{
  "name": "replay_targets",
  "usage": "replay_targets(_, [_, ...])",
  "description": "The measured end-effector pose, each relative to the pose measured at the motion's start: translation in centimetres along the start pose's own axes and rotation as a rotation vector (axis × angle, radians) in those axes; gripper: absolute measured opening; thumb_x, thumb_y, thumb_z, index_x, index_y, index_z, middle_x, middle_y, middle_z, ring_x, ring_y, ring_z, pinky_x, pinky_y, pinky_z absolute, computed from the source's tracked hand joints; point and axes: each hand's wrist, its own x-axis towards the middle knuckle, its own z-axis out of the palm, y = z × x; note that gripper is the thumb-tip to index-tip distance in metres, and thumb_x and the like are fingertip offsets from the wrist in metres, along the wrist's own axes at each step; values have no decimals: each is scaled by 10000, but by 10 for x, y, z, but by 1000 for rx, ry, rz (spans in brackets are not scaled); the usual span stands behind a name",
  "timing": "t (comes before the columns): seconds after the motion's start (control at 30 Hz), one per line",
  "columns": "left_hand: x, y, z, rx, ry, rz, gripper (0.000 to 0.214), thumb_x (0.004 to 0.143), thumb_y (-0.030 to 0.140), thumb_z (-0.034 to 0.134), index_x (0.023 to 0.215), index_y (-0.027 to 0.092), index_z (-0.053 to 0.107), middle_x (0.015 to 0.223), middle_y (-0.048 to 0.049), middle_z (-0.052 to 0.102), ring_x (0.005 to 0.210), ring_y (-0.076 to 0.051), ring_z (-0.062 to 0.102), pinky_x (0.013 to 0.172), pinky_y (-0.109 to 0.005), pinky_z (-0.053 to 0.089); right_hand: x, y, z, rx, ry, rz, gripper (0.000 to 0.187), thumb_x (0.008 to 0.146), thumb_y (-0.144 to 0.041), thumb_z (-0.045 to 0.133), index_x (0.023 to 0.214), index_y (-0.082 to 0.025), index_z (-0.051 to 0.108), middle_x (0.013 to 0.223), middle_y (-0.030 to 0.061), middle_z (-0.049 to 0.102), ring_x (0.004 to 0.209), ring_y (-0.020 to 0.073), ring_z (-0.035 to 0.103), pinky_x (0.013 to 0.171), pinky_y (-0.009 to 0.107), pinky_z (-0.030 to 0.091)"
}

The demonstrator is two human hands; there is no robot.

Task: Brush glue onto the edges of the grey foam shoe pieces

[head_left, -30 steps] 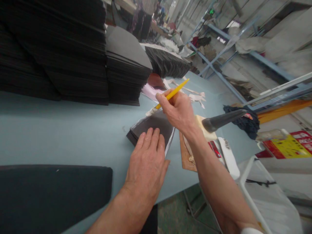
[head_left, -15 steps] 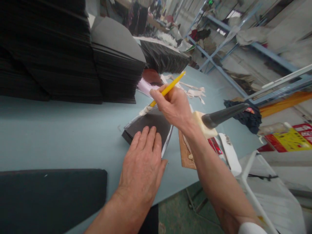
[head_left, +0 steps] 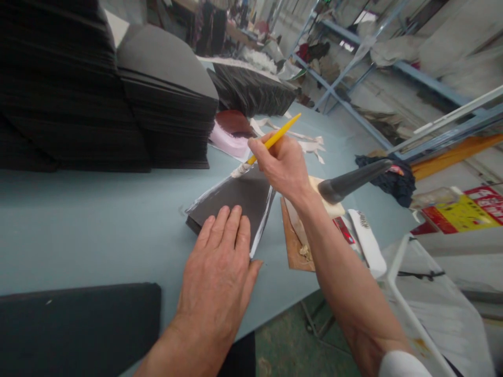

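Observation:
My right hand (head_left: 285,165) is closed round a yellow-handled brush (head_left: 277,137). Its whitish bristles touch the far edge of a small stack of dark sheets (head_left: 231,196) on the table. White, wet-looking coating runs along the far and right edges of that stack. My left hand (head_left: 218,262) lies flat on the top sheet, fingers stretched out, holding nothing. Right of the stack, partly behind my right forearm, are a brown board (head_left: 293,246) and a pale block with a dark grey handle-like piece (head_left: 353,180) rising from it.
Tall piles of dark sheets (head_left: 168,120) stand at the back left. A dark flat panel (head_left: 78,324) lies at the front left of the blue-grey table (head_left: 98,225). Pale strips (head_left: 310,146) lie behind my right hand. A white-framed chair (head_left: 401,262) and blue shelving (head_left: 353,112) stand to the right.
The brush tip has moved a little to the right along the stack's far edge. The view has shifted slightly, and my left hand stays flat on the sheets.

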Motion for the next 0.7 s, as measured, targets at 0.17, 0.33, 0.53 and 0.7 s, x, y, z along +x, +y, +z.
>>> replay_targets(0.17, [0, 0, 0, -14, -9, -4, 575, 923, 303, 644, 1431, 34, 666, 1572, -209, 603, 1432, -392, 628, 1182, -540, 578, 14, 20, -11, -97, 82, 51, 396, 1036, -461, 660, 729, -223, 583, 600, -37, 559, 609, 134, 536, 664, 308, 444])
replay_targets(0.33, [0, 1, -1, -30, -46, -14, 587, 933, 297, 638, 1461, 40, 643, 1603, -211, 569, 1468, -391, 595, 1207, -548, 556, 6, -1, -5, 59, 65, 14, 421, 1058, -506, 609, 744, -230, 567, 618, -40, 538, 593, 122, 498, 599, 283, 439])
replay_targets(0.53, [0, 1, -3, -30, -67, -15, 603, 928, 294, 661, 1472, 35, 631, 1609, -218, 560, 1473, -405, 587, 1211, -570, 550, 0, -6, 5, 116, -32, -5, 434, 1041, -523, 637, 724, -237, 558, 607, -44, 539, 598, 123, 502, 597, 282, 436])
replay_targets(0.7, [0, 1, -3, -24, -57, -19, 589, 924, 285, 673, 1456, 33, 643, 1595, -216, 578, 1462, -402, 598, 1202, -567, 561, 14, 21, -6, -50, 73, 35, 473, 1013, -586, 653, 711, -226, 595, 581, -34, 558, 602, 131, 528, 619, 295, 427])
